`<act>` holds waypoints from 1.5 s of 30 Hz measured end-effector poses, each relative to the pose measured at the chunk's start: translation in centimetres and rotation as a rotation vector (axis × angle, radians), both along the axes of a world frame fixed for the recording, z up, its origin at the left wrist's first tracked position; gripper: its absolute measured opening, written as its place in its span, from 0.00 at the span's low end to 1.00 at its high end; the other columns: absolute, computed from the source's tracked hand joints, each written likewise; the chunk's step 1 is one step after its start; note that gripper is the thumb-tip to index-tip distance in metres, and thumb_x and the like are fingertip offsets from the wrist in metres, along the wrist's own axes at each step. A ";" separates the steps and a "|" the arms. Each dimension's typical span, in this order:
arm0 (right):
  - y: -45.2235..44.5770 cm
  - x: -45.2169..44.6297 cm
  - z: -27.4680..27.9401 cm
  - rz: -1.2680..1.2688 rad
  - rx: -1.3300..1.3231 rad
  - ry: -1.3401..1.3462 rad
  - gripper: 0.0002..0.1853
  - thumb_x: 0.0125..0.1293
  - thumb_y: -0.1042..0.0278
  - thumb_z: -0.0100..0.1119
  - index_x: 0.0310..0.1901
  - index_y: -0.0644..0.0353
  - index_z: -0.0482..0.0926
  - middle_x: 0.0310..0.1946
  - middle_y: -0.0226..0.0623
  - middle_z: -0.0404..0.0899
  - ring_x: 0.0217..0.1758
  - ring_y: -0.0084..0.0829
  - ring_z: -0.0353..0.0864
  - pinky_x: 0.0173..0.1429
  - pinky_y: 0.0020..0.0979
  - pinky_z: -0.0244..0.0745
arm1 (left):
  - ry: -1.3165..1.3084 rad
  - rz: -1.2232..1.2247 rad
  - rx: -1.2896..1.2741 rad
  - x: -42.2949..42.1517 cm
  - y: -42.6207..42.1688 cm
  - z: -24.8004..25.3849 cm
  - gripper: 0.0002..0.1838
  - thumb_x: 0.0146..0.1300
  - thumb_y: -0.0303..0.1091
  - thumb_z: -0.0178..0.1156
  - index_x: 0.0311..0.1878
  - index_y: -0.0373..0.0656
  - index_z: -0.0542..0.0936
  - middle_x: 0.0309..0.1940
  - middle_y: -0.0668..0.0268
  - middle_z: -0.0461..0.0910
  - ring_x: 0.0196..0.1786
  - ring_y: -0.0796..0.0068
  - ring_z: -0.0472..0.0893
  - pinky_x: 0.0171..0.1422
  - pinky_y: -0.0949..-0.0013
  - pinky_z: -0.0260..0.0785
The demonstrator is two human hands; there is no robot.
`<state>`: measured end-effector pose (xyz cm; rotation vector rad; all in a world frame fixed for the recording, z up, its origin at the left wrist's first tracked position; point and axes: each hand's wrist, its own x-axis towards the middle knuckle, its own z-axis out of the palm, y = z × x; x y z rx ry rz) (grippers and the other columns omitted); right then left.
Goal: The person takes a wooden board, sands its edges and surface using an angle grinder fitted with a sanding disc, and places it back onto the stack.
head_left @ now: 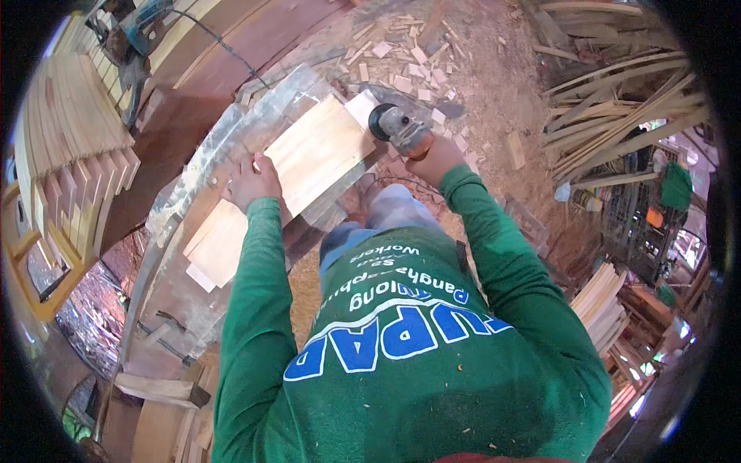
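Observation:
A pale wooden board point(320, 158) lies at a slant across the workbench in front of me. My left hand point(256, 182) grips its far edge near the middle, the thumb resting toward the top face. In my right hand point(438, 159) is an angle grinder point(403, 127), with the fingers wrapped round its body. The grinder's dark disc point(378, 122) is at the board's right end, close to the wood; I cannot tell whether it touches. Another pale piece point(220, 241) shows to the left of my left forearm, and a small block point(361, 106) shows at the right end.
The worn workbench point(181, 181) carries dust. Stacked curved slats point(73, 131) stand at left, near a power tool point(131, 46) with a cord. Wood offcuts point(405, 69) litter the ground ahead. Long strips point(617, 116) are piled at right, and more slats point(602, 309) lie below.

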<state>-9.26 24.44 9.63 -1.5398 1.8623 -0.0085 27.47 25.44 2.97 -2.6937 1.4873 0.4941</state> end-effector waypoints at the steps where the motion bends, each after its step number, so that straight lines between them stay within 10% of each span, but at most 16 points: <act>1: 0.2 0.5 -0.3 -0.016 -0.037 -0.014 0.30 0.47 0.48 0.77 0.49 0.59 0.84 0.41 0.50 0.89 0.47 0.52 0.89 0.57 0.46 0.84 | 0.020 0.002 0.023 0.2 -0.1 0.3 0.29 0.75 0.59 0.43 0.59 0.52 0.87 0.62 0.54 0.83 0.63 0.53 0.81 0.76 0.45 0.53; 26: -4.6 1.2 0.8 0.173 0.004 0.087 0.28 0.46 0.51 0.78 0.44 0.64 0.88 0.37 0.55 0.88 0.42 0.54 0.88 0.51 0.44 0.84 | -0.002 -0.014 -0.032 0.9 0.3 -1.3 0.29 0.74 0.60 0.44 0.60 0.54 0.86 0.62 0.58 0.82 0.63 0.51 0.80 0.78 0.43 0.49; 31: 1.0 -5.2 -1.8 -0.096 0.053 -0.103 0.28 0.48 0.51 0.77 0.49 0.60 0.87 0.42 0.50 0.89 0.48 0.50 0.90 0.57 0.44 0.83 | 0.108 0.034 -0.052 0.4 0.2 0.2 0.26 0.73 0.58 0.50 0.62 0.55 0.84 0.61 0.59 0.82 0.67 0.53 0.78 0.78 0.41 0.50; 34: 3.6 -10.5 -2.7 -0.378 0.000 -0.058 0.29 0.49 0.51 0.78 0.51 0.59 0.86 0.44 0.47 0.90 0.48 0.47 0.90 0.56 0.43 0.83 | -0.119 -0.185 -0.388 -0.3 1.1 -2.0 0.27 0.71 0.57 0.56 0.67 0.57 0.81 0.67 0.61 0.79 0.73 0.57 0.73 0.77 0.40 0.53; 40: 8.6 -16.0 1.7 -0.483 -0.061 0.030 0.26 0.51 0.57 0.77 0.51 0.60 0.86 0.45 0.44 0.90 0.50 0.43 0.91 0.56 0.41 0.83 | 0.219 -1.052 -0.348 -12.5 -2.0 2.1 0.28 0.57 0.50 0.70 0.62 0.59 0.82 0.69 0.71 0.76 0.74 0.69 0.72 0.73 0.45 0.59; 45: 12.0 -17.4 -0.7 -0.441 -0.137 -0.132 0.26 0.53 0.60 0.77 0.53 0.61 0.85 0.45 0.40 0.90 0.48 0.35 0.90 0.55 0.37 0.83 | 0.236 -1.040 -0.116 -13.9 -2.8 2.2 0.22 0.54 0.42 0.71 0.54 0.57 0.83 0.57 0.72 0.80 0.63 0.74 0.80 0.71 0.47 0.60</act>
